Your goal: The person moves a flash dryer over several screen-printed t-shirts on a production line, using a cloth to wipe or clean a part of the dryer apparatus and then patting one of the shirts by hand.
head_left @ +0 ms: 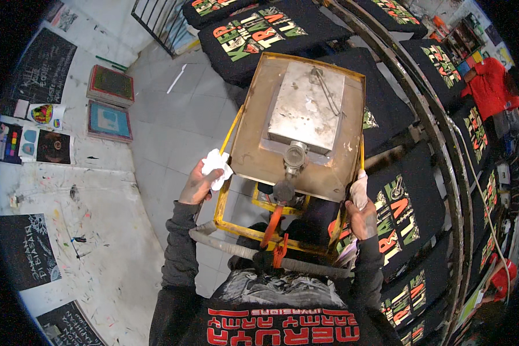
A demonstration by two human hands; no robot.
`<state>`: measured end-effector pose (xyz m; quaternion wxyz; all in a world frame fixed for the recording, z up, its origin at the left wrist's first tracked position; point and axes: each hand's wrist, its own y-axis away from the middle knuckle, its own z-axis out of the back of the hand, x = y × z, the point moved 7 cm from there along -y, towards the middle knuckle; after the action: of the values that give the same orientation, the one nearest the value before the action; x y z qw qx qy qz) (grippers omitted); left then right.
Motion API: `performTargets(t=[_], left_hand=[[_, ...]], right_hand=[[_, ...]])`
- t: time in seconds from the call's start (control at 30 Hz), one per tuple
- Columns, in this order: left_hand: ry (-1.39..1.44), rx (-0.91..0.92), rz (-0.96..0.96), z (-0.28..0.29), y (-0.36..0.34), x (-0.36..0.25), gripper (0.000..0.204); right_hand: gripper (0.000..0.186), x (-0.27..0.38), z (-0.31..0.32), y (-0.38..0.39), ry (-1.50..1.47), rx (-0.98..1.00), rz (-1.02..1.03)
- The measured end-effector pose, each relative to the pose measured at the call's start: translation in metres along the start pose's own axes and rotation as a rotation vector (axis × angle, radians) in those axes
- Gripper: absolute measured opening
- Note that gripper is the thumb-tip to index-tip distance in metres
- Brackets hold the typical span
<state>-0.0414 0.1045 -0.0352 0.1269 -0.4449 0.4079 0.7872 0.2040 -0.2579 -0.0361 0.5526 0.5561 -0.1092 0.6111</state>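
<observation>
A wide metal panel with a silver box on top sits in front of me on a yellow frame; it looks like a screen-printing flash dryer. Closed around a crumpled white cloth, my left hand is at the panel's near left corner. At the near right corner, my right hand grips a pale cloth against the edge. Whether either hand touches the metal through its cloth is hard to see. A round grey fitting joins the box near an orange cable.
Black printed shirts lie on boards ahead and to the right, beside a long curved metal rail. A person in red is beyond the rail. Framed screens lean on the left wall. A grey-wrapped bar crosses before my body.
</observation>
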Motion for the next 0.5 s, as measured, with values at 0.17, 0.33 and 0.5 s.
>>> performTargets(t=[0.17,0.33,0.5], left_hand=[[-0.06,0.075,-0.053,0.007,-0.025,0.015,0.04],[0.241,0.141,-0.094,0.0,-0.027,0.019,0.038],[0.315,0.124,-0.101,0.002,-0.025,0.029,0.038]], right_hand=[[0.038,-0.024,-0.002,-0.009,-0.042,0.025,0.041],[0.039,-0.039,0.005,-0.017,0.066,-0.076,0.225],[0.037,-0.046,0.001,-0.019,-0.066,-0.06,0.185]])
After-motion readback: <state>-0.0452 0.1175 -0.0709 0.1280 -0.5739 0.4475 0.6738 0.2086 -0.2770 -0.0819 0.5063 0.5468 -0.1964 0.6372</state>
